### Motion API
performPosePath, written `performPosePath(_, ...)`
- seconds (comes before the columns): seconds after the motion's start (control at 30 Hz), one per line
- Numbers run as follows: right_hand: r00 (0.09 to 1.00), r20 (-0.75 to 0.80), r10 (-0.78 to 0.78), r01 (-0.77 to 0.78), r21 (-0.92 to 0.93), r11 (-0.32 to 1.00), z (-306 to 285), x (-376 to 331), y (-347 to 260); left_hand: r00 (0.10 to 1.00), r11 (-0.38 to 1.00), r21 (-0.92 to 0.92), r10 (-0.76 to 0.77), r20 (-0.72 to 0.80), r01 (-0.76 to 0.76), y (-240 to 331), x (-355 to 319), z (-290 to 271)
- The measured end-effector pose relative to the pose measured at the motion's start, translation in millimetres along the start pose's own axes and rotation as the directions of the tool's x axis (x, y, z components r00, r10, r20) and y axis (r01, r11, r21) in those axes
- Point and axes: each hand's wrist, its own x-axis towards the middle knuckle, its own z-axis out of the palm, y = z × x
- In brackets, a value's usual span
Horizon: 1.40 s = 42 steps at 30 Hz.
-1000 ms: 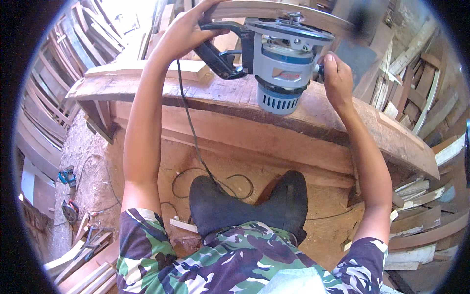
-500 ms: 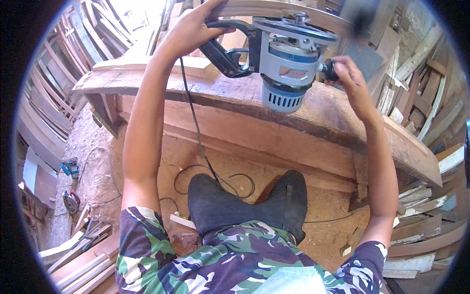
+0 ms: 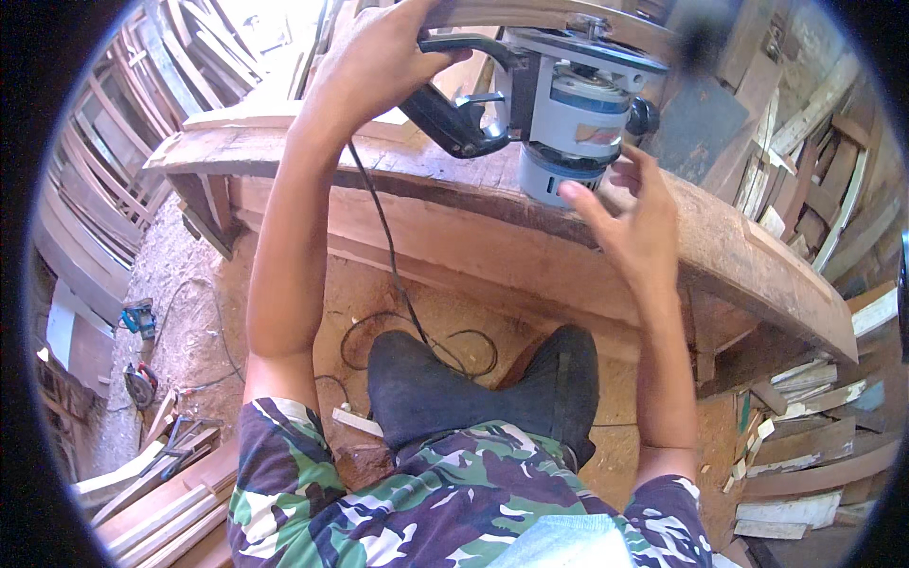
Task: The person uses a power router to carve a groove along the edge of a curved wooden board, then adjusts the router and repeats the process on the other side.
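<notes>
A grey and blue electric router is held over the wooden bench, its round base plate uppermost and its motor end down. My left hand is closed round the router's black loop handle at the left. My right hand is at the motor's lower right, thumb and fingers spread around it; whether they touch the housing I cannot tell. The round black side knob sticks out free above that hand. From the handle a black power cord runs down to the floor. Beyond the base plate lies a wooden board.
Stacked planks lean at the left, and wood offcuts are heaped at the right. Cord loops lie near my knees. A blue power tool and a circular saw sit on the floor at the left.
My right hand has let go of the side knob and moved down and left to the motor housing. The router has shifted slightly right; my left hand stays on its handle.
</notes>
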Motion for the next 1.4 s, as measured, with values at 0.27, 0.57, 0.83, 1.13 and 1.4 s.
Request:
performPosePath(0.27,0.982,-0.052,0.18,-0.17,0.156,0.973,31,15,-13,0.993,0.914,0.405,0.014,-0.114,0.033,65,-23,1)
performPosePath(0.57,0.986,-0.132,0.102,-0.101,0.015,0.995,42,22,-6,0.992,0.895,0.443,0.005,-0.128,0.053,63,-26,1)
performPosePath(0.83,0.987,-0.122,0.107,-0.098,0.074,0.992,36,23,-10,0.991,0.921,0.39,0.045,-0.125,0.007,76,-31,0)
performPosePath(1.13,0.99,-0.059,0.131,-0.117,0.195,0.974,33,24,-5,0.994,0.983,0.144,0.112,0.0,-0.111,-5,2,-9)
performPosePath(1.4,0.99,-0.037,0.135,-0.127,0.171,0.977,34,18,0,0.978,0.978,-0.12,0.182,0.106,-0.169,-78,44,9)
